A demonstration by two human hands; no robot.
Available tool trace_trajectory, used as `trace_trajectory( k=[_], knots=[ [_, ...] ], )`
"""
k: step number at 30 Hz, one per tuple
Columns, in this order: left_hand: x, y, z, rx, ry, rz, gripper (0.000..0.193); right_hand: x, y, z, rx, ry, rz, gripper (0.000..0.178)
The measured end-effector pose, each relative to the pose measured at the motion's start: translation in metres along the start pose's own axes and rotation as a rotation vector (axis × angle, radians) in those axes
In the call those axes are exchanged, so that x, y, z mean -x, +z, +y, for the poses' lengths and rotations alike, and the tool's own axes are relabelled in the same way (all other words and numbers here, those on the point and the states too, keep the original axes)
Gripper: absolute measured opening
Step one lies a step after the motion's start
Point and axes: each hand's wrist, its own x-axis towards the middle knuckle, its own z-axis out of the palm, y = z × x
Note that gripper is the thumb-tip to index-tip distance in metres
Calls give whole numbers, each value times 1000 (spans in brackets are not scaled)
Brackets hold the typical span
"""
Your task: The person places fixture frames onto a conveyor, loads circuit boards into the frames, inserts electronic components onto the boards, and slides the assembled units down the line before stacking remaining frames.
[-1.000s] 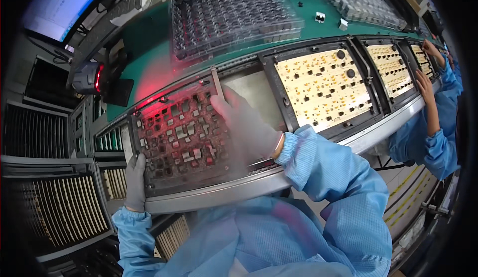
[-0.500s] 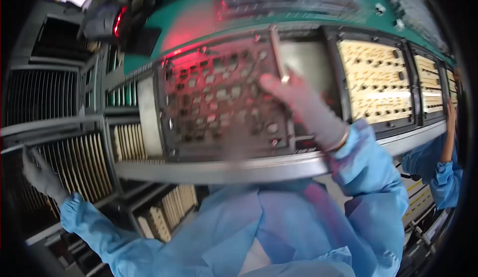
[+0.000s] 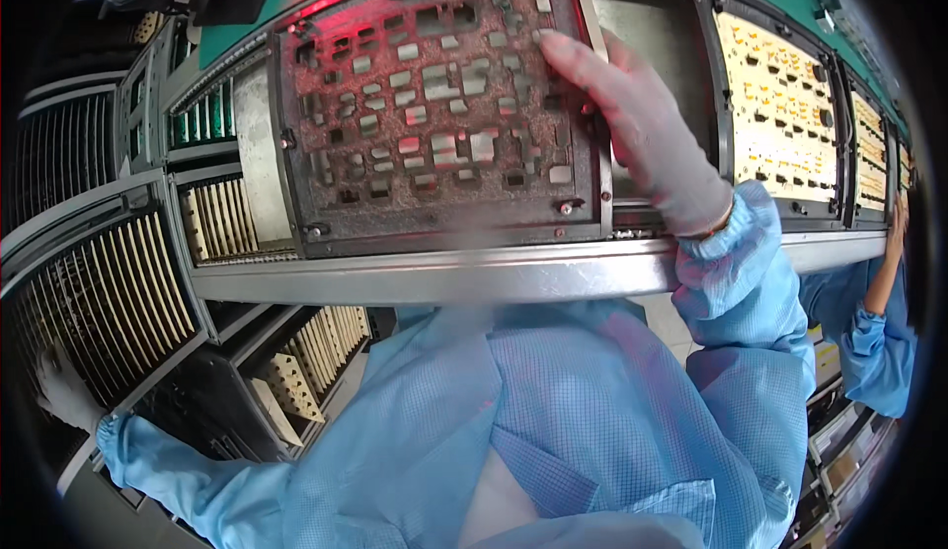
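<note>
A dark, speckled carrier plate (image 3: 395,174) with many rectangular cut-outs lies on the metal rail line in front of me, lit red at its upper left. My gloved right hand (image 3: 652,134) grips its right edge: the thumb lies over the top, and the other fingers curl into the gap beside it, partly hidden. Far to the left, my gloved left hand (image 3: 67,391) reaches to a black slotted rack (image 3: 118,312) of upright cream boards. Its fingers are stretched out and apart along the rack's outer side, with no board visible in them.
More carriers with cream boards (image 3: 780,105) stand along the line to the right. A smooth silver rail (image 3: 444,277) runs along the near edge. Another rack with cream boards (image 3: 296,381) sits below it. At the far right, another person's arm (image 3: 879,273) reaches to the line.
My view has shifted, so the carrier plate sits higher in the picture. My left hand has moved down along the rack's outer side. The right hand stays at the plate's right edge.
</note>
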Motion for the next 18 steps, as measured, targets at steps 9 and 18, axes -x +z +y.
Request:
trace_trajectory(
  k=[9,18],
  knots=[
    [43,-103,50,-308,-129,-164,35,-3,5,13,575,-281,466,79],
    [109,-223,120,661,380,1061,18,41,56,-4,271,-629,-376,46]
  ],
)
